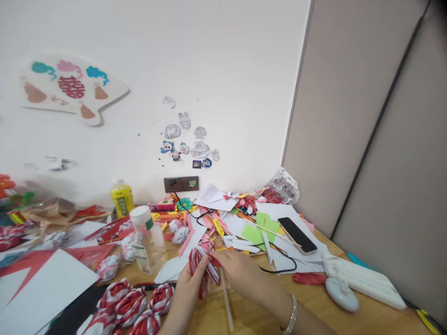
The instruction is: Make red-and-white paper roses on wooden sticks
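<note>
A red-and-white striped folded paper piece (199,263) is held upright above the front of the table. My left hand (190,284) grips it from the left, thumb pressed on its face. From the right, my right hand (239,272) pinches its upper edge, where a bit of red shows at the fingertips; the fingers partly hide it. Under the right hand a thin whitish stick (226,304) slants down; I cannot tell whether the hand touches it. Several striped paper roses (131,304) lie to the left of my left hand.
A clear jar (145,242) and a yellow bottle (122,200) stand behind at left. Paper scraps cover the back of the wooden table (258,311). On the right lie a phone (298,235), a white mouse (341,294) and a long white device (366,281). White sheets (52,293) lie front left.
</note>
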`<state>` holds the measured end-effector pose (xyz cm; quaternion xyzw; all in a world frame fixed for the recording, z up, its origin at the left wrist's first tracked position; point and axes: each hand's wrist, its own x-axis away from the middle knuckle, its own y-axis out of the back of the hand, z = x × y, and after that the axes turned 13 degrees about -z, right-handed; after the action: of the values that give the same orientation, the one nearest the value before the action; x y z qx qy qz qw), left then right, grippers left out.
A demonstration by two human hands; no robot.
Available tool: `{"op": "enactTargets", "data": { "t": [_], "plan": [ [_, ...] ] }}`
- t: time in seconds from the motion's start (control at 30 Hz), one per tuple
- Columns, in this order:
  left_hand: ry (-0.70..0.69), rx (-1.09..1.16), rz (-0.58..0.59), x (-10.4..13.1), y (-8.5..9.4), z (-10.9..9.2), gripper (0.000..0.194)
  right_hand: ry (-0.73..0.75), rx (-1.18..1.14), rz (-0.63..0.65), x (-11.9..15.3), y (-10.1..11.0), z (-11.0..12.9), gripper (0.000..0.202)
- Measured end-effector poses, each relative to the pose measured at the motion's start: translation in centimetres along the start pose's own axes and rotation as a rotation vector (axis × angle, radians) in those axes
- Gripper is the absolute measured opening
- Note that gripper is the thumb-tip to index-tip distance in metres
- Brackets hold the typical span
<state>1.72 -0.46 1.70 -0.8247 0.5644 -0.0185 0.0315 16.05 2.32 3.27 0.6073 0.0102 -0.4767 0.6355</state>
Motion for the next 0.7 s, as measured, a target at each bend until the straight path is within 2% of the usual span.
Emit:
{"op": "enactTargets", "data": {
  "t": [0.13,0.27,0.33,0.47,0.63,0.7],
  "plan": [
    [0.082,0.001,0.025,-0.8,0.0,0.6,0.058,0.08,0.063,0.012,0.6,0.1,-0.3,0.044],
    [0.082,0.05,0.01,-0.7,0.0,0.8,0.053,0.217,0.195,-0.022,1.1,-0.1,-0.9,0.042],
    [0.085,0.072,-0.014,-0.5,0.1,0.7,0.05,0.217,0.202,-0.041,1.2,-0.2,-1.2,0.037],
    [0.109,0.104,0.01,-0.4,0.0,0.6,0.049,0.047,0.116,-0.02,1.3,-0.5,-1.5,0.028],
    [0.07,0.152,0.065,-0.3,0.1,0.4,0.05,-0.259,-0.174,-0.055,1.5,-0.7,-1.5,0.021],
    [0.049,0.126,0.099,-0.2,0.2,0.3,0.049,-0.322,-0.275,-0.068,1.6,-0.7,-1.4,0.021]
  ]
}}
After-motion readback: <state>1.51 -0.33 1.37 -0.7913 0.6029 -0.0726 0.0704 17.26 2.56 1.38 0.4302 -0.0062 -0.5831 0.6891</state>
